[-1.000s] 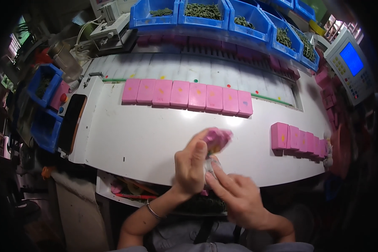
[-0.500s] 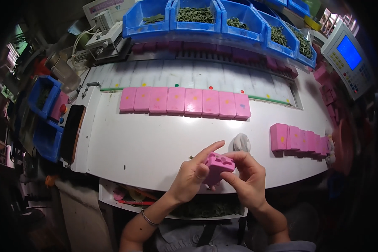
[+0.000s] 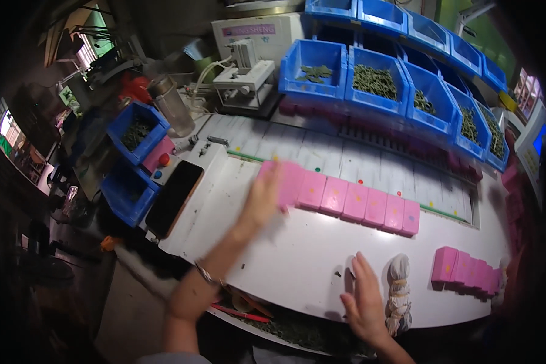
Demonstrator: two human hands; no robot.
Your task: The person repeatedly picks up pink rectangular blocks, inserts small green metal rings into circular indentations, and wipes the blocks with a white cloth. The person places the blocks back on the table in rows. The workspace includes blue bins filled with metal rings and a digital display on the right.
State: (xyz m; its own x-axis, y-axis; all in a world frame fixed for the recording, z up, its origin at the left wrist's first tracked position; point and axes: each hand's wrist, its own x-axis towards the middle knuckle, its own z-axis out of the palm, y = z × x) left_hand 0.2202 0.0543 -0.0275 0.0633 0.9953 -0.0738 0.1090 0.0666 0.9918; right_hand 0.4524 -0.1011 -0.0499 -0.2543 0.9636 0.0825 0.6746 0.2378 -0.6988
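My left hand [image 3: 262,200], blurred by motion, reaches over the left end of a row of pink blocks [image 3: 335,195]. Its fingers are around a smeared pink block [image 3: 291,184], whose far side merges with the row. How firmly it is gripped is hard to make out. Low on the white table, my right hand [image 3: 365,302] is open, fingers up and holding nothing. Beside it, to the right, lies a knotted white cloth bundle [image 3: 399,291]. A second, shorter row of pink blocks [image 3: 463,270] stands farther right.
Blue bins [image 3: 375,85] with small green parts rise behind a slatted white panel [image 3: 321,148]. A black phone [image 3: 175,200] lies at the left, near more blue bins [image 3: 129,197] and a red button [image 3: 164,159]. An open drawer [image 3: 285,332] sits under the table's front edge.
My hands have parted: the left moved away to the row's left end, and the right let go of the pink block and opened. The view has swung left, and more of the cloth bundle shows.
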